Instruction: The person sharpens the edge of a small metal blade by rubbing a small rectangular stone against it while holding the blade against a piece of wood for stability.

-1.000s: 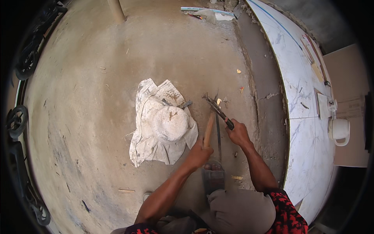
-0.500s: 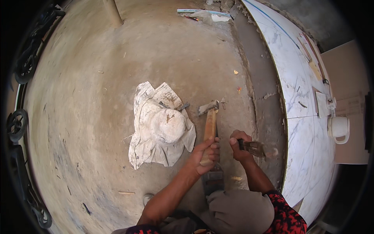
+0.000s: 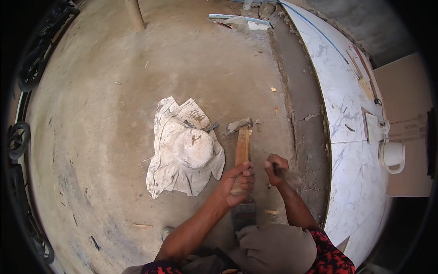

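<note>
My left hand is closed round the lower part of a wooden-handled hammer. Its grey metal head is at the far end, low over the floor. To the right, my right hand is closed on a short tool with a dark handle. That tool's broad end points right and is smeared by motion, so I cannot tell its exact kind. The two hands are apart. Left of the hammer, a whitish, stained cloth or sack lies on the floor, with a round plaster-crusted form at its middle.
A trench-like strip runs along the right, beside white marbled tiles. A white mug stands at the tiles' far side. Further off are a post and a pale blue pipe. Dark wheeled things line the left edge.
The tool in my right hand has swung, its broad end now tilted more toward me. My left hand keeps its hold on the hammer. The whole view has shifted slightly.
</note>
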